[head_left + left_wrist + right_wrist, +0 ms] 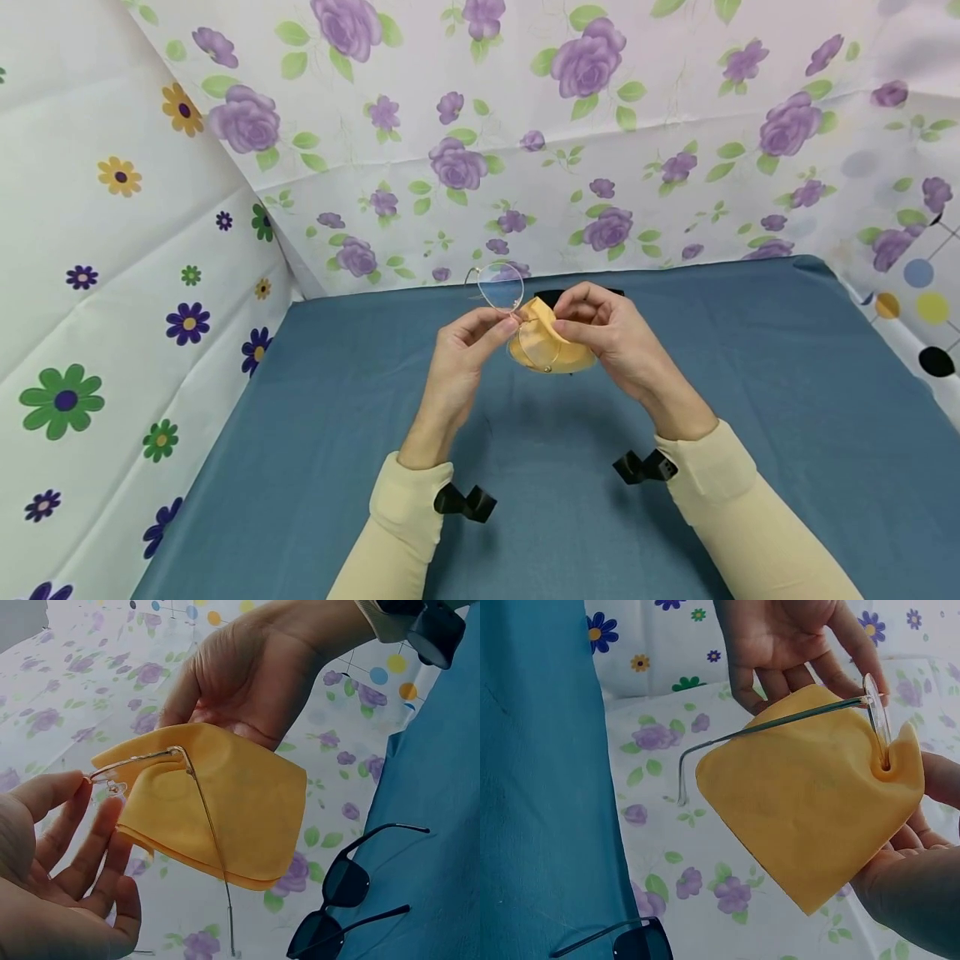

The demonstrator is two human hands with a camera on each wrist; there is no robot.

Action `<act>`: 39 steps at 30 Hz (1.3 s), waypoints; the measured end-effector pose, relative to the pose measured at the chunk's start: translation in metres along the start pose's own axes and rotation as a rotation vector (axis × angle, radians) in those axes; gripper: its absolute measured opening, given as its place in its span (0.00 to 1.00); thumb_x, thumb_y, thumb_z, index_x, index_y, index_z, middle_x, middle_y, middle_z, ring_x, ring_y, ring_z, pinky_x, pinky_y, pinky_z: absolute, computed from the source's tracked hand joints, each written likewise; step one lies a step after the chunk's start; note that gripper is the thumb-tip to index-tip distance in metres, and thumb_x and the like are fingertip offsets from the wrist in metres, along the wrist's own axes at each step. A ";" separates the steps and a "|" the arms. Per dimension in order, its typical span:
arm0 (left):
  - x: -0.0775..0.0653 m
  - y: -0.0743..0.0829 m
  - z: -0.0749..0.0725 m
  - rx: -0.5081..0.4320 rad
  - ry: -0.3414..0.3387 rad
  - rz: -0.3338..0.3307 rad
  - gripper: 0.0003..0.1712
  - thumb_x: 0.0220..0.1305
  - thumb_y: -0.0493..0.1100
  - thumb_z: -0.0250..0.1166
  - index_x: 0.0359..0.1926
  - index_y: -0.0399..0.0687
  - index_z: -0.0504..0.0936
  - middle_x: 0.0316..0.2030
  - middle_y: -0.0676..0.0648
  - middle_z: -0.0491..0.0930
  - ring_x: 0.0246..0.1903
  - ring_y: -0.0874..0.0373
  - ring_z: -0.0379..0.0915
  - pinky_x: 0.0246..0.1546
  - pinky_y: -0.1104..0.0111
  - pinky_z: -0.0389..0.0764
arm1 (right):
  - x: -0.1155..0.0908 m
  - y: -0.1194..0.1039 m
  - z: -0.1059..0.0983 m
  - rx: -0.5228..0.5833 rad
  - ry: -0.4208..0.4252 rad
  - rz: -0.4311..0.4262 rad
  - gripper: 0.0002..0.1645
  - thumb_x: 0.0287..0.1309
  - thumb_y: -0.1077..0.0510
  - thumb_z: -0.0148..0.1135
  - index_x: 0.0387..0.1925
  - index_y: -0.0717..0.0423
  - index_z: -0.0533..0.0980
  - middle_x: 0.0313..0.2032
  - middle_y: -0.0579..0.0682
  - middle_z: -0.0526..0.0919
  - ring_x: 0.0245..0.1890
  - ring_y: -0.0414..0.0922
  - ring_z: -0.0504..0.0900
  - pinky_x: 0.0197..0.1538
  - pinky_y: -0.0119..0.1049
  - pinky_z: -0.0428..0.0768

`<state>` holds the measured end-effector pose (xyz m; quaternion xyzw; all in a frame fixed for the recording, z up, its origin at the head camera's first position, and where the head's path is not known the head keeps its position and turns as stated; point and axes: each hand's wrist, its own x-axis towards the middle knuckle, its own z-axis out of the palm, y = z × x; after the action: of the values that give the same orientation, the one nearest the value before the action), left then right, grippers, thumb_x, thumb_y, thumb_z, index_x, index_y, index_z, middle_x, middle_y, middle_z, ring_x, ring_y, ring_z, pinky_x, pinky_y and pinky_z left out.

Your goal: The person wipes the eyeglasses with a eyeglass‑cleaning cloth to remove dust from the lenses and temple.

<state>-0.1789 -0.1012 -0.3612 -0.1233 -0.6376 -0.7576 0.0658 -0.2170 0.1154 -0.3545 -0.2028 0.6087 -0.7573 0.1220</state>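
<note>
A pair of thin wire-framed eyeglasses (501,287) is held up above the table, one clear lens showing at the upper left. My left hand (467,350) pinches the frame near its middle between thumb and forefinger. A yellow cloth (566,358) lies folded about the other lens, and my right hand (611,342) grips it there between thumb and fingers. In the left wrist view, a slender temple arm (210,825) hangs down in front of the cloth. The right wrist view shows the other lens edge (877,712) tucked into a cloth fold.
Black sunglasses (345,883) lie on the blue tablecloth (345,417) behind the cloth, mostly hidden in the head view. A purple-flowered sheet (510,125) hangs at the back, and another flowered sheet (97,275) stands at the left. Small black cameras (465,503) sit at both wrists.
</note>
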 end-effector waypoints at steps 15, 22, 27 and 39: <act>0.000 -0.001 -0.004 0.002 0.028 0.025 0.04 0.73 0.36 0.67 0.44 0.43 0.87 0.49 0.46 0.88 0.55 0.48 0.81 0.63 0.54 0.76 | -0.001 0.000 0.007 -0.206 0.043 -0.089 0.09 0.70 0.61 0.68 0.49 0.58 0.80 0.43 0.50 0.86 0.42 0.47 0.84 0.42 0.35 0.81; 0.000 0.000 -0.004 -0.002 0.085 0.082 0.04 0.73 0.38 0.67 0.44 0.43 0.87 0.50 0.44 0.88 0.54 0.47 0.81 0.62 0.54 0.77 | -0.006 0.006 0.016 -0.602 0.066 -0.468 0.14 0.68 0.68 0.65 0.51 0.55 0.87 0.41 0.50 0.85 0.35 0.44 0.80 0.36 0.32 0.76; 0.002 -0.002 -0.003 0.007 0.096 0.107 0.04 0.73 0.36 0.67 0.44 0.42 0.88 0.49 0.43 0.88 0.53 0.48 0.81 0.61 0.56 0.78 | -0.006 0.006 0.020 -0.830 0.067 -0.659 0.22 0.63 0.74 0.66 0.54 0.54 0.87 0.41 0.52 0.79 0.31 0.40 0.73 0.33 0.31 0.72; 0.002 -0.005 -0.003 0.019 0.128 0.136 0.04 0.72 0.31 0.65 0.41 0.40 0.85 0.46 0.48 0.87 0.48 0.54 0.81 0.53 0.66 0.80 | -0.011 0.000 0.028 -0.939 -0.065 -0.658 0.28 0.61 0.67 0.74 0.63 0.58 0.81 0.49 0.55 0.71 0.35 0.42 0.68 0.32 0.34 0.75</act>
<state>-0.1824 -0.1029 -0.3656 -0.1169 -0.6295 -0.7515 0.1592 -0.1945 0.0957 -0.3516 -0.4375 0.7803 -0.3973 -0.2046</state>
